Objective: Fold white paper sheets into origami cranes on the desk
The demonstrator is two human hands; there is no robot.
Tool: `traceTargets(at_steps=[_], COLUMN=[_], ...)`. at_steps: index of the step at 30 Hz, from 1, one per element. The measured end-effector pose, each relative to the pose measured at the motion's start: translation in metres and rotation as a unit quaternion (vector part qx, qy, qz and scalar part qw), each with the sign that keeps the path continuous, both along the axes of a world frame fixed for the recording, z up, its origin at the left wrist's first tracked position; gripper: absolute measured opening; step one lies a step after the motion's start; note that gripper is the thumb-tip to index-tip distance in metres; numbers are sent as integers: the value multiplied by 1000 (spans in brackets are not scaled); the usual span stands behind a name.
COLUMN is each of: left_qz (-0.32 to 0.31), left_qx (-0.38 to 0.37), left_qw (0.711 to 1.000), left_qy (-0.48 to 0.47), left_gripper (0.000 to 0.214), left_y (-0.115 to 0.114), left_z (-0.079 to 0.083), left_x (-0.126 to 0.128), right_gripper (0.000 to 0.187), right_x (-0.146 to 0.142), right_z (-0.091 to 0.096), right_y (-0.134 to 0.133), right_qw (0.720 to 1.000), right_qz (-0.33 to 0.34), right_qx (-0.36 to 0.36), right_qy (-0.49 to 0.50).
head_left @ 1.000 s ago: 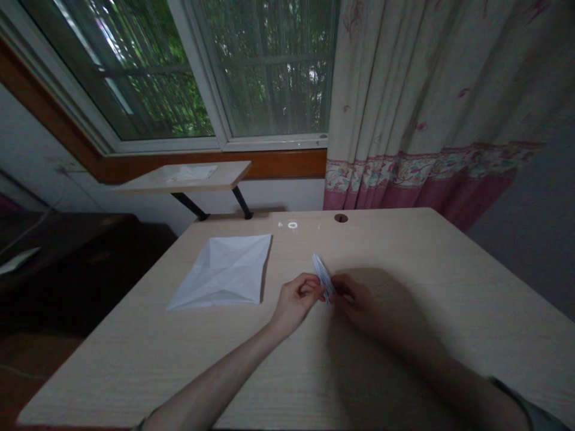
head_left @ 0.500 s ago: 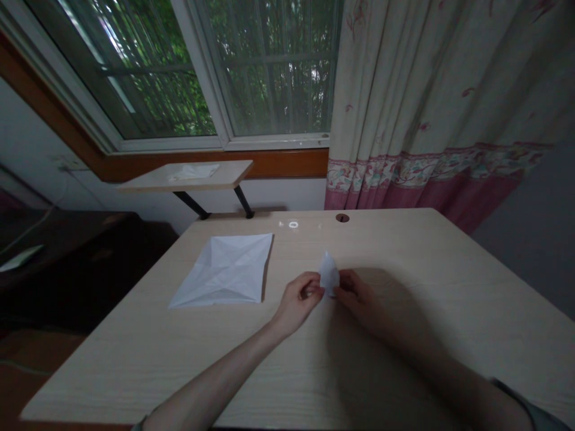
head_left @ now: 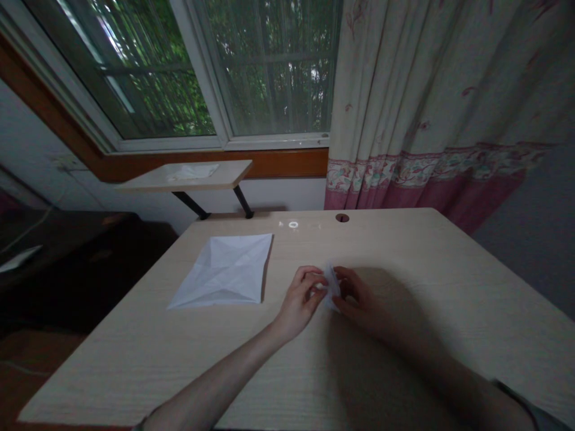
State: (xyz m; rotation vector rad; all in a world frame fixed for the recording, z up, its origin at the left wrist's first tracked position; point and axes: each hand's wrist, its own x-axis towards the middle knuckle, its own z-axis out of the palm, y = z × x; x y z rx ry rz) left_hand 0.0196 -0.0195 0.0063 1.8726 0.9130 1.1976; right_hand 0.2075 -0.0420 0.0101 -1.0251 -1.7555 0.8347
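A small piece of folded white paper (head_left: 331, 281) is held between my two hands over the middle of the table. My left hand (head_left: 305, 296) pinches its left side, thumb and fingers bent around the edge. From the right, my right hand (head_left: 354, 296) grips the opposite side with fingertips and thumb. The fingers cover part of the paper, and its exact folds are blurred. A larger creased sheet of white paper (head_left: 231, 269) lies flat to the left of my hands, touched by neither.
The pale wooden table (head_left: 269, 371) has a round cable hole (head_left: 342, 218) near its back edge. A raised shelf (head_left: 148, 178) at the back left carries crumpled white paper (head_left: 193, 172). Behind are a window (head_left: 269, 72) and a curtain (head_left: 404, 120). A dark surface (head_left: 90, 239) stands at the left.
The folded paper has turned from showing a broad pointed face to a narrower, tilted one. The fingers of both hands have shifted their hold slightly. The large sheet has stayed put.
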Motion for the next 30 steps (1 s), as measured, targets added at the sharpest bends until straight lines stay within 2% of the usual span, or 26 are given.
traceTargets(at_steps=[5,10,18,22,26,30], left_qz=[-15,-35,-33,-40,-48,-64], left_qx=[10,1,-13,-13,-17,-15], left_qw=[1000,999,999,999,999,998], left_qy=[22,24,26,19,16,26], left_gripper=[7,13,15,16,15,6], left_y=[-2,-2,-4,-3,-4,-4], left_z=[2,7,7,9,8,6], left_x=[0,-2,-2,-3,-4,-4], right_gripper=[37,40,43,45,23,11], right_x=[-1,-3,-2,-1,-1,0], right_z=[8,11,0,5,12,5], right_y=[-5,-7,-6,-10,-14,-11], right_qw=[995,995,998,998,999,998], right_qz=[5,0,17,35,20,-16], right_qx=[51,64,17,2,-16,-26], right_qy=[-87,-77,-62,-55,-43,-58])
